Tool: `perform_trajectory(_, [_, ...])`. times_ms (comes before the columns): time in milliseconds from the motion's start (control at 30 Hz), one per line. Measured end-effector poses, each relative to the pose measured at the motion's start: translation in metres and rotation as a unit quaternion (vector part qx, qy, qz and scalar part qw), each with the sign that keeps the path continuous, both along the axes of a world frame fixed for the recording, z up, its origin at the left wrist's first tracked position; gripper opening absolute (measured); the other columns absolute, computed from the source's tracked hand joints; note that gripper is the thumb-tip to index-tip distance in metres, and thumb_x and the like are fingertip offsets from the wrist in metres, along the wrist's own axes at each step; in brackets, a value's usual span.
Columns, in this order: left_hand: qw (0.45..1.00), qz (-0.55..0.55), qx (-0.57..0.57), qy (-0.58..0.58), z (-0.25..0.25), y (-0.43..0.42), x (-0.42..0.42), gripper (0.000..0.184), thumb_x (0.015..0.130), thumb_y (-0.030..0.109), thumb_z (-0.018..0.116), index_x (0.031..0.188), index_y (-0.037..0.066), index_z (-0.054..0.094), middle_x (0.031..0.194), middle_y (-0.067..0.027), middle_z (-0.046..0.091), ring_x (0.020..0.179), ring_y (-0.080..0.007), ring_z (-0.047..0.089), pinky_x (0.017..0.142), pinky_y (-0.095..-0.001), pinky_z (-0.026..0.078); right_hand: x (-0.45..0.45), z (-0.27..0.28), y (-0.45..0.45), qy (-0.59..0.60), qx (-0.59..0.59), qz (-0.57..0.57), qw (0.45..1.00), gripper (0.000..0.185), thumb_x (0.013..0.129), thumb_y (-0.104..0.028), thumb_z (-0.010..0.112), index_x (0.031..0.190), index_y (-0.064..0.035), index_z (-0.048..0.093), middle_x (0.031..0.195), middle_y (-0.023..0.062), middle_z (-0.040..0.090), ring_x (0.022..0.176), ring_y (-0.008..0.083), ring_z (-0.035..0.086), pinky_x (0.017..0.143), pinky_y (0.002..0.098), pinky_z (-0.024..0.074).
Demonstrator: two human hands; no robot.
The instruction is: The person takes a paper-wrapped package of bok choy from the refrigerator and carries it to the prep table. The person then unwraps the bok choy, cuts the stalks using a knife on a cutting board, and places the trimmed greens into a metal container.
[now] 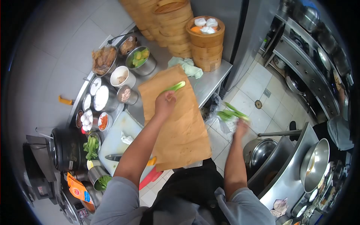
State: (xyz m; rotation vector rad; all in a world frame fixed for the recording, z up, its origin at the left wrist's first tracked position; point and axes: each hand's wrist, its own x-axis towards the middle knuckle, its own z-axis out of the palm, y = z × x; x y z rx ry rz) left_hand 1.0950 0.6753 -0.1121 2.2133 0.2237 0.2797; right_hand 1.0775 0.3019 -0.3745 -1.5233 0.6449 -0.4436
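My left hand (165, 104) is over a large sheet of brown paper (178, 127), its fingers closed on a pale green vegetable stalk (180, 85). Off the right side of the paper, my right hand (241, 128) is blurred by motion. It grips several long green vegetable stalks (232, 113), held above the floor near a clear plastic bag (215, 105). To the left of the paper lies a white cutting board (125, 144), with a knife (112, 157) and a crumpled white piece on it.
Bamboo steamers (207, 56), one holding white bundles, stand at the back of the steel table (215, 77). Metal bowls and tubs of food, including a pot of green-yellow pieces (140, 62), line the left. A wok (315, 165) and a person's sleeve (340, 131) are at right.
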Motion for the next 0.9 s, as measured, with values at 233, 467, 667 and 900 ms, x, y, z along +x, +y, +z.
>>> perform_trajectory(233, [0.972, 0.023, 0.232, 0.021, -0.026, -0.013, 0.055, 0.040, 0.080, 0.012, 0.067, 0.119, 0.006, 0.061, 0.130, -0.0112, 0.054, 0.123, -0.0317, 0.047, 0.107, -0.0552, 0.029, -0.041, 0.083, 0.070, 0.138, 0.093, 0.270, 0.948, 0.022, 0.091, -0.018, 0.061, 0.104, -0.0006, 0.064, 0.082, 0.0074, 0.069, 0.068, 0.0134, 0.066, 0.055, 0.0263, 0.0481])
perform_trajectory(467, [0.991, 0.078, 0.102, -0.048, -0.007, 0.037, 0.019, 0.021, 0.081, 0.005, 0.067, 0.102, 0.004, 0.064, 0.113, -0.0120, 0.057, 0.103, -0.0290, 0.055, 0.096, -0.0432, 0.042, -0.069, 0.165, 0.014, 0.142, 0.086, 0.205, 0.965, 0.020, 0.083, -0.014, 0.075, 0.092, -0.0025, 0.061, 0.065, 0.0016, 0.058, 0.051, 0.0075, 0.050, 0.044, 0.0209, 0.0362])
perform_trajectory(667, [0.913, 0.131, -0.254, -0.292, 0.073, 0.077, -0.102, 0.013, 0.086, 0.002, 0.059, 0.098, 0.003, 0.055, 0.093, -0.0078, 0.060, 0.084, -0.0178, 0.057, 0.082, -0.0298, 0.045, -0.076, 0.243, 0.104, -0.013, 0.030, 0.265, 0.964, 0.012, 0.089, -0.013, 0.068, 0.086, -0.0065, 0.059, 0.062, -0.0056, 0.048, 0.050, 0.0035, 0.036, 0.046, 0.0196, 0.0304])
perform_trajectory(900, [0.798, 0.181, -0.482, -0.312, 0.122, 0.120, -0.310, 0.029, 0.086, -0.005, 0.049, 0.113, 0.001, 0.046, 0.103, -0.0152, 0.061, 0.080, -0.0252, 0.066, 0.075, -0.0371, 0.055, -0.180, 0.314, 0.283, -0.218, -0.181, 0.657, 0.699, 0.022, 0.085, -0.017, 0.070, 0.098, -0.0048, 0.057, 0.074, 0.0072, 0.058, 0.068, 0.0184, 0.059, 0.065, 0.0318, 0.0490])
